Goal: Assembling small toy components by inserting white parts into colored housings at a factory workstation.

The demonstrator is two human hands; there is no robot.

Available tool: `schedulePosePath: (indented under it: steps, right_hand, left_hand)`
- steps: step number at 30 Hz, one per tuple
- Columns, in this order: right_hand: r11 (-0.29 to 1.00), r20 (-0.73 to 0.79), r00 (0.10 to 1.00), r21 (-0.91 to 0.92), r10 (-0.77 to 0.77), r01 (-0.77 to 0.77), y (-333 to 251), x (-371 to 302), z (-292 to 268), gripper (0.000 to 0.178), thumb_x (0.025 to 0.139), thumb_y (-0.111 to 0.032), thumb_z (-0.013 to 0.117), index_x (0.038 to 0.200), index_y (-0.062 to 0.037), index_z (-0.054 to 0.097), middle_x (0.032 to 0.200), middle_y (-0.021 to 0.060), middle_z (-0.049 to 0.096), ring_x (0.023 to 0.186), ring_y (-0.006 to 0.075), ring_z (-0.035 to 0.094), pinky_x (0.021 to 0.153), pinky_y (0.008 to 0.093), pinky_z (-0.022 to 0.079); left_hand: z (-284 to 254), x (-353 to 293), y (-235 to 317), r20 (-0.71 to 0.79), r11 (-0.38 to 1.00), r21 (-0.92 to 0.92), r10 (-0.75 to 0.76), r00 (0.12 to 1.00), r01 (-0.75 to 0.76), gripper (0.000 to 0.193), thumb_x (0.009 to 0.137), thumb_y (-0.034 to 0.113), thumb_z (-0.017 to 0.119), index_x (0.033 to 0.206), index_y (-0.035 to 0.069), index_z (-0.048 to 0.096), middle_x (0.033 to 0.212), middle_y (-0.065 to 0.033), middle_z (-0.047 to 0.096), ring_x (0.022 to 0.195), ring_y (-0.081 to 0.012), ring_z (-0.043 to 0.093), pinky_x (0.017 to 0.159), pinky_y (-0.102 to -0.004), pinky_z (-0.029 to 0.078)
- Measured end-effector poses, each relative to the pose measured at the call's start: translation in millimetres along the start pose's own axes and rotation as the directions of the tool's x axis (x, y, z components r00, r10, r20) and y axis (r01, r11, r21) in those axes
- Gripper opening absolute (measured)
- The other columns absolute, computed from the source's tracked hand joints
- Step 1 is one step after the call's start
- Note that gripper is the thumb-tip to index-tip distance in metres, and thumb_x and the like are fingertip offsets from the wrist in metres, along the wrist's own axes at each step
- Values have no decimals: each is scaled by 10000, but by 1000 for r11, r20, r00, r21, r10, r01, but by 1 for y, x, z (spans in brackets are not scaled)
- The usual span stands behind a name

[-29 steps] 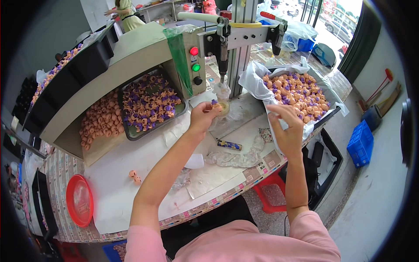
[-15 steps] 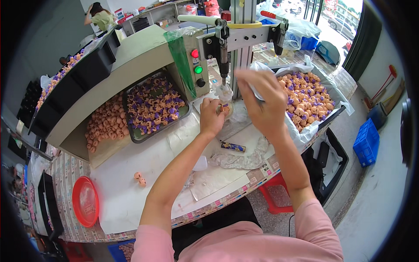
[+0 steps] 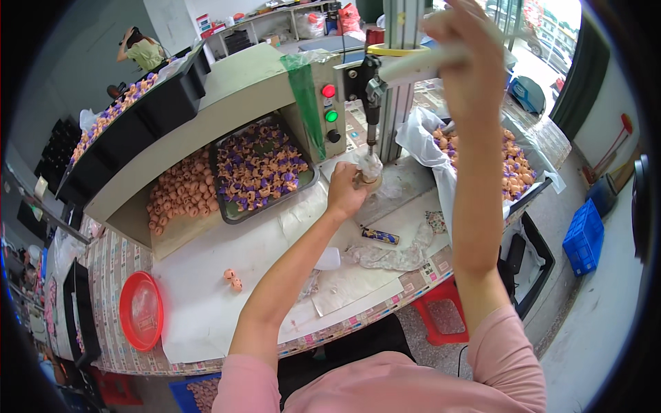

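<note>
My right hand (image 3: 471, 55), raised at the upper right and blurred, is wrapped round the white lever handle (image 3: 416, 67) of a bench press. The press's metal plunger (image 3: 372, 131) reaches down to a whitish, plastic-wrapped tip (image 3: 370, 164). Directly beneath it, the curled fingers of my left hand (image 3: 346, 191) close against a small rounded holder (image 3: 370, 182). Whatever they pinch there is hidden by the fingers. Left of this hand, a black tray (image 3: 311, 180) holds many small peach-and-purple figure bodies, and peach doll heads (image 3: 182, 189) are heaped beside it.
Behind my right forearm, a lined tray (image 3: 540, 162) holds assembled peach-and-purple figures. Two loose heads (image 3: 233, 279), a red basin (image 3: 141, 310) and a blue printed tube (image 3: 380, 236) are on the table. Red and green buttons (image 3: 330, 115) mark the machine housing. A red stool (image 3: 441, 316) stands below.
My right hand has risen and taken hold of the lever, which has swung from left to right. The plunger is lower. My left hand stays at the holder. The whole view has shifted slightly.
</note>
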State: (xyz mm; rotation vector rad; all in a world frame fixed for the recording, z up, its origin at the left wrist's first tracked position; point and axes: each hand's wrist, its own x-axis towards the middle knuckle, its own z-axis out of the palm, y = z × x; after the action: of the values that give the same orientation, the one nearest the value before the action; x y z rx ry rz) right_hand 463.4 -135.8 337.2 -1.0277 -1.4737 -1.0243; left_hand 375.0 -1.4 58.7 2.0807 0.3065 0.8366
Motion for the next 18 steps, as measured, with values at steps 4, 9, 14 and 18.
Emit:
schedulePosePath:
  steps: [4, 9, 14, 18]
  right_hand:
    - [808, 93, 912, 434, 401, -399, -55, -75, -8, 337, 956, -276, 465, 865, 21, 594, 854, 138, 603, 903, 298, 567, 890, 414, 406]
    - [877, -128, 868, 85, 480, -473, -98, -138, 15, 467, 939, -206, 501, 1308, 76, 454, 1277, 202, 538, 1177, 268, 518, 1033, 363, 357]
    - [654, 425, 546, -162, 722, -739, -168, -198, 46, 254, 855, -76, 589, 1098, -20, 637, 1120, 109, 644, 1032, 222, 592, 910, 337, 440]
    - [721, 616, 524, -105, 588, -685, -209, -222, 96, 303, 789, -39, 646, 1090, -7, 632, 1120, 145, 638, 1036, 317, 571, 906, 368, 439]
  left_hand:
    - [-53, -27, 9, 2, 980, -113, -168, 986, 167, 338, 690, 68, 727, 1008, 48, 616, 1053, -104, 540, 997, -269, 533, 762, -351, 480]
    - [-147, -105, 25, -60, 996, 87, -31, 998, 36, 318, 759, 75, 689, 1069, 82, 622, 1134, -103, 529, 1060, -253, 530, 883, -359, 454]
    - [-239, -199, 5, -275, 889, 437, -10, 961, 134, 387, 733, 65, 701, 1105, 59, 596, 1187, -155, 501, 1090, -334, 484, 935, -394, 407]
    - [-282, -245, -16, -346, 820, 516, -65, 936, 247, 391, 753, 62, 678, 1131, 45, 580, 1194, -160, 507, 1049, -339, 496, 914, -408, 416]
